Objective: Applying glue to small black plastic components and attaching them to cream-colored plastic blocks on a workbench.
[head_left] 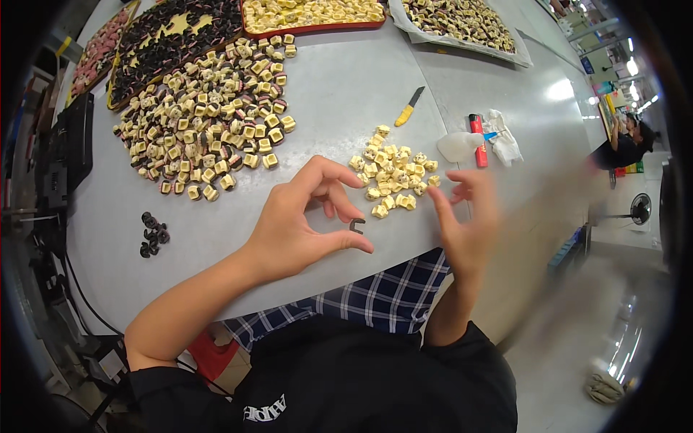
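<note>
A wide grey table (346, 79) fills most of the view, with trays of small parts lined along its far edge: a red-rimmed tray (317, 16) of cream pieces, a pale tray (462, 22) of dark-and-cream pieces to its right, and trays of dark pieces (173, 32) to the left. In front of those lies a large heap of cream and brown square pieces (209, 115), spread loose over the table's left half. A smaller pile of cream pieces (393, 173) sits near the middle, just beyond both hands.

The left hand (296, 224) rests on the table with its fingers (339, 177) curled into an open arch, thumb stretched out below; a small dark U-shaped clip (356, 226) lies on the table between the thumb and the curled fingertips, very close to them, though whether they touch it cannot be told. The right hand (465, 216) is raised beside the small pile, blurred, its fingers loosely spread and apparently holding nothing.

Farther right lie a white squeeze bottle (460, 146), a red lighter (478, 141) and a white cloth (504, 141), near each other. A yellow-handled knife (408, 107) lies beyond the small pile. A few black clips (153, 234) sit at the table's left edge.
</note>
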The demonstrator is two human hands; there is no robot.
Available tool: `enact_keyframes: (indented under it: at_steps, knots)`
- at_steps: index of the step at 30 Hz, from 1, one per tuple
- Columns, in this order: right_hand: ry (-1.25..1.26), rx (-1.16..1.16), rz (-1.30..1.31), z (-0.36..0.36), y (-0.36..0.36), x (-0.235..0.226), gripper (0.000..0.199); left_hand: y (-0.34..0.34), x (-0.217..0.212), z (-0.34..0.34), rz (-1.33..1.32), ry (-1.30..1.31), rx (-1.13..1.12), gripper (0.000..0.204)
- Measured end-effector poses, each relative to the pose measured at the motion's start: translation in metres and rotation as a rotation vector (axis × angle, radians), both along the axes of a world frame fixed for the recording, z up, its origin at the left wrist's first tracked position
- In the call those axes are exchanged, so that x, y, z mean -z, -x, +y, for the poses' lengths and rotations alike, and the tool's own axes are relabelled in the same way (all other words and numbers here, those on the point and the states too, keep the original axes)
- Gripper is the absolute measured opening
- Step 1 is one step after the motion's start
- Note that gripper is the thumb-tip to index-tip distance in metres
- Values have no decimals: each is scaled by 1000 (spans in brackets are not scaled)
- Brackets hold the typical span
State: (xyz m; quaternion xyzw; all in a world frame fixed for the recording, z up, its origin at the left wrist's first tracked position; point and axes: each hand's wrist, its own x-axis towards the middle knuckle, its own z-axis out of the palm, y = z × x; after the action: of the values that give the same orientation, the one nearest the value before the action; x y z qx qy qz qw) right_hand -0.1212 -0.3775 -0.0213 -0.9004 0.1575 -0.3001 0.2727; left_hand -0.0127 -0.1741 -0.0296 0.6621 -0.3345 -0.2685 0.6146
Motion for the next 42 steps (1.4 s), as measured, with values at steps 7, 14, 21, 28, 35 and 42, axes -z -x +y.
enact_keyframes:
  at_steps: [7, 14, 21, 28, 35, 42]
  knots:
    - [-200, -84, 39, 0, -6, 9, 17, 2, -1, 0, -21, 2, -6, 57]
    - [-120, -152, 68, -3, 2, 3, 15, 2, 1, 0, -63, 26, -22, 53]
    - [-258, -239, -131, 6, 13, 8, 19, 3, 0, 1, -42, 16, -23, 55]
    - [-691, -444, -366, 61, 5, 22, 29, 2, 4, 5, -26, 186, 21, 54]
    - [-652, -480, -394, 71, 1, 24, 31, 5, 4, 5, 41, 240, -9, 56]
    - [-647, -432, -410, 79, -2, 26, 32, 5, 5, 6, 109, 270, -47, 57]
